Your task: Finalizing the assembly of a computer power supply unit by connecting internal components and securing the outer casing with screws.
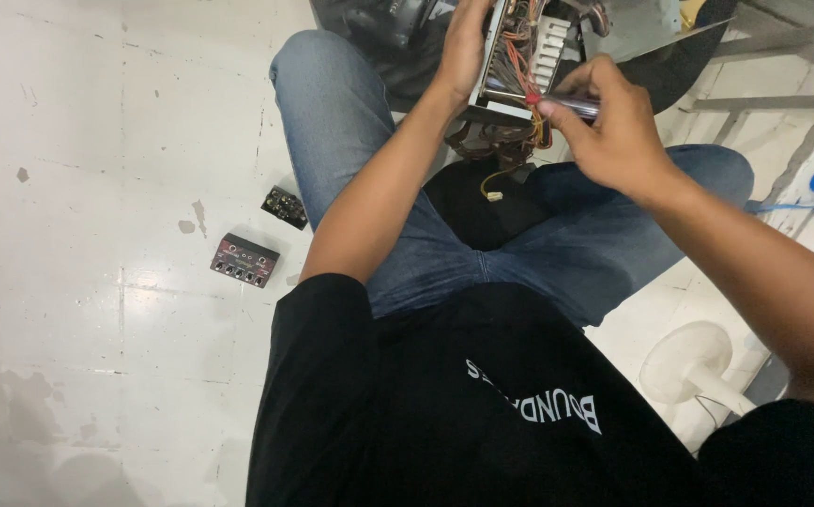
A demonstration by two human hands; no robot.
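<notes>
chassis (510, 66) above lap, connector blocks (245, 259) left

There is a single view, from a camera worn on the person's head, looking steeply down over the chest and lap to the pale floor (97, 141). It sits close: the black shirt (482, 413) fills six o'clock, and the jeans (350, 122) run up toward twelve. Both hands work near twelve o'clock (partly cut by the top edge), so no second view overlaps.

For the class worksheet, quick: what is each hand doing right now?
Left hand: closed on the side of the open metal electronics box.
Right hand: fingers closed on a screwdriver.
</notes>
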